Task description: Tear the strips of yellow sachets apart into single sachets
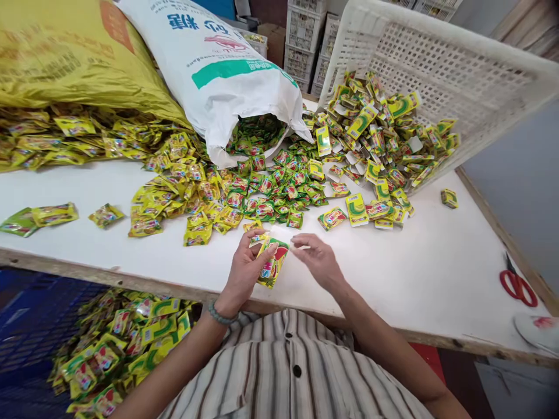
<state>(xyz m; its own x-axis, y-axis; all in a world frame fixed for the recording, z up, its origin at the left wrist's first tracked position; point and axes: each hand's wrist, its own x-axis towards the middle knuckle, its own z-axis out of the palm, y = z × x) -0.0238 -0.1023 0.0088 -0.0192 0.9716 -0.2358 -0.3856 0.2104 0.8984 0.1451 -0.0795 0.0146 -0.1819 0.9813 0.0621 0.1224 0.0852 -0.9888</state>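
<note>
In my left hand [245, 269] is a small yellow and green candy box [274, 265] with a watermelon print, tilted above the table's front edge. Its white flap [282, 234] stands up at the top. My right hand [318, 259] is closed in a pinch at the right edge of that flap. Just beyond my hands lie a heap of green candy packets [279, 195] and a heap of yellow candy packets [174, 189]. Several loose flat candy boxes [357, 209] lie ahead and to the right.
A white sack [248, 87] spills green packets; a yellow sack [65, 64] lies over yellow ones. At the right a tipped white crate [471, 64] holds many boxes. Red scissors [519, 286] rest near the right edge. Below left, a blue crate [35, 337] has filled boxes.
</note>
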